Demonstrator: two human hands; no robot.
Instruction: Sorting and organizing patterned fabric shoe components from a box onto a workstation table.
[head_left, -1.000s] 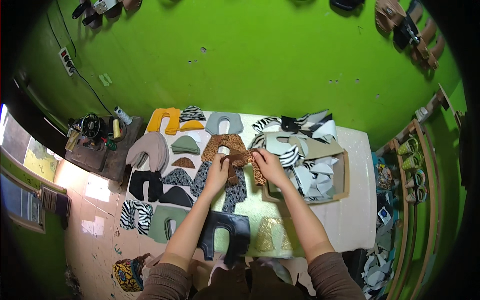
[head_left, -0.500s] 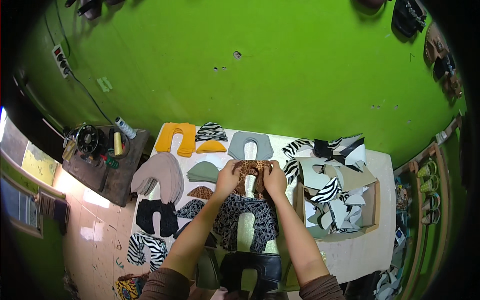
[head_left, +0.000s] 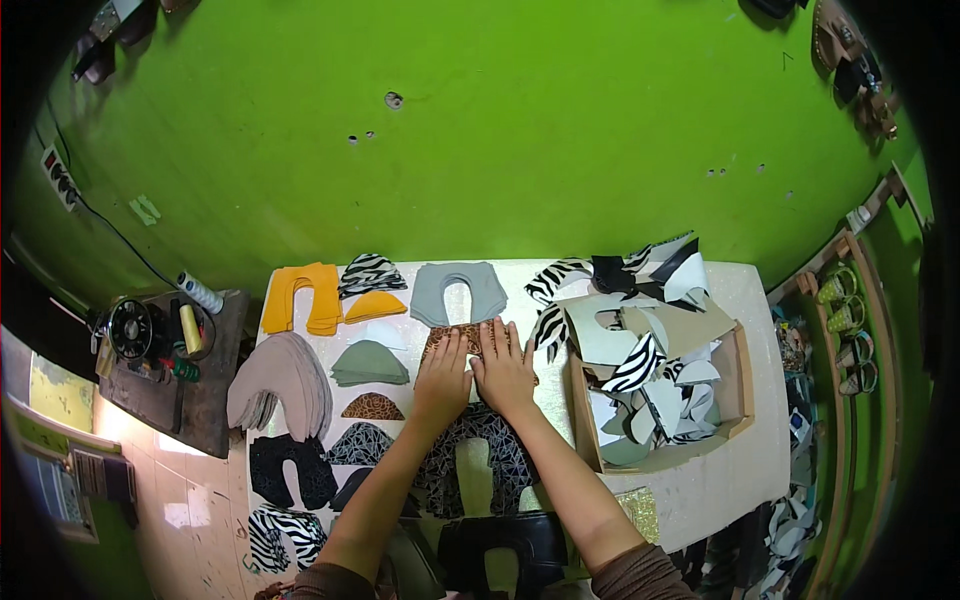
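Note:
Both hands lie flat on a leopard-print horseshoe-shaped cut piece in the middle of the table. My left hand covers its left leg, fingers stretched out. On the other leg rests my right hand, its fingers spread. Just beyond is a stack of grey horseshoe pieces. Closer to me, below my wrists, lies a black piece with a pale line pattern, and a shiny black one sits at the near edge. A leopard half-round piece and a green half-round stack are left of my left hand.
Mustard, beige, black and zebra pieces line the table's left side. A cardboard box of offcuts stands right, zebra scraps behind it. A small wooden table holds thread spools at left.
My fingers have gone from gripping the leopard piece's upper edge to lying flat on it. The whole view has shifted slightly.

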